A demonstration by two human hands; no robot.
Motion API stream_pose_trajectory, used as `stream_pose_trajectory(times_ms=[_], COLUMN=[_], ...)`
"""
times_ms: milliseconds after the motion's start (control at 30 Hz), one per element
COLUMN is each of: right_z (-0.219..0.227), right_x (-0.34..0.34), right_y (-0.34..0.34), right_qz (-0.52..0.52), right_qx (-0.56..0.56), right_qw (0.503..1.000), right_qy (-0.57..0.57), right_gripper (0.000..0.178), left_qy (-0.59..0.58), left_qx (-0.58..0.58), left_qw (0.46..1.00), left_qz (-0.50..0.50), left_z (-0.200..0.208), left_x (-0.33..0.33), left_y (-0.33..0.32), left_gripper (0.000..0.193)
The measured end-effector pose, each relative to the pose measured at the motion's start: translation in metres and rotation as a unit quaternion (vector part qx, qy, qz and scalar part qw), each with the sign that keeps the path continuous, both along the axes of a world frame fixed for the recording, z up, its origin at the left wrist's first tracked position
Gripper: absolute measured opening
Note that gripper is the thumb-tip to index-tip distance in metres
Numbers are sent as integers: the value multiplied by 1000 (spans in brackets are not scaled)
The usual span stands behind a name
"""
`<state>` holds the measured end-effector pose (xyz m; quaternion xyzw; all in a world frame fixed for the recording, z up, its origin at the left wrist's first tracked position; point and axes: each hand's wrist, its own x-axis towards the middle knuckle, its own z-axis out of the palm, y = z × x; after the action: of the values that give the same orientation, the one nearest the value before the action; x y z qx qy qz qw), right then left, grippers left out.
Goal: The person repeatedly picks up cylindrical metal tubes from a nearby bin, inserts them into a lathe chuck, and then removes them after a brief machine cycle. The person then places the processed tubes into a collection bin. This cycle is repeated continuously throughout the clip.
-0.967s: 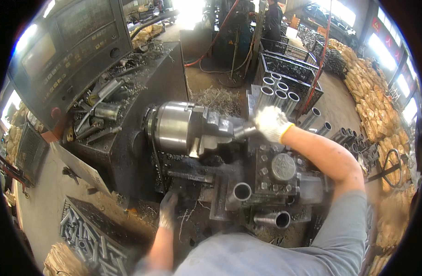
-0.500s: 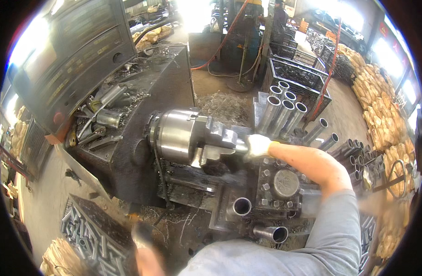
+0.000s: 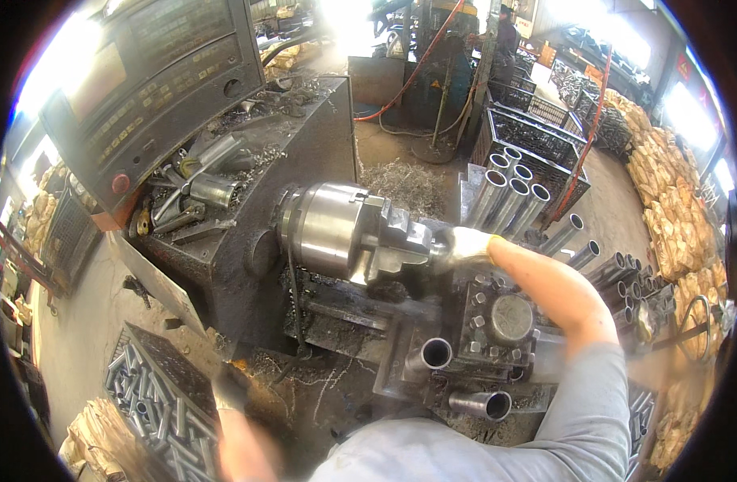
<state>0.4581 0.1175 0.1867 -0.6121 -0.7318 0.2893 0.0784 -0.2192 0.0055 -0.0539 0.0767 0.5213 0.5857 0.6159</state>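
Just right hand (image 3: 465, 243) against chuck (image 3: 344, 233)

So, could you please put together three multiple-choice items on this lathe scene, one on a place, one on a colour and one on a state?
1. Where is the right hand?
A. At the front of the lathe chuck
B. On the control panel
C. In the wire crate of tubes

2. What colour is the glove on that hand?
A. Blue
B. White
C. Black

3. How do the steel tubes behind the chuck stand?
A. Flat on the floor
B. Hanging from a hook
C. On end, open mouths up, leaning together

Answers:
1 A, the gloved hand meets the chuck jaws, though motion blur hides whether it grips anything.
2 B, the glove is white with a yellowish cuff.
3 C, their round open ends face up beside the wire crate.

The left hand is blurred, low over the floor.
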Motion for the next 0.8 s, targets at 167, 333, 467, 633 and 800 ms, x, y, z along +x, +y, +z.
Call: stream_pose_trajectory(times_ms=[167, 333, 467, 633, 800], right_z=[76, 92, 52, 17, 7], right_x=[18, -3, -19, -42, -64], right_y=[-102, -263, -343, -402, -447], right_qz=[-117, -396, -508, -539, -519], right_qx=[169, 309, 329, 316, 321], right_qw=[978, 857, 764, 759, 784], right_qy=[-31, 115, 224, 183, 116], right_gripper=[66, 38, 33, 32, 30], left_qy=[440, 737, 813, 886, 843], left_qx=[116, 352, 398, 118, 253], left_qw=[890, 551, 413, 438, 474], left_qz=[-5, 170, 98, -95, 30], left_z=[19, 177, 334, 439, 410], left_x=[16, 77, 116, 132, 144], left_y=[-3, 9, 101, 231, 196], left_gripper=[40, 34, 45, 71, 58])
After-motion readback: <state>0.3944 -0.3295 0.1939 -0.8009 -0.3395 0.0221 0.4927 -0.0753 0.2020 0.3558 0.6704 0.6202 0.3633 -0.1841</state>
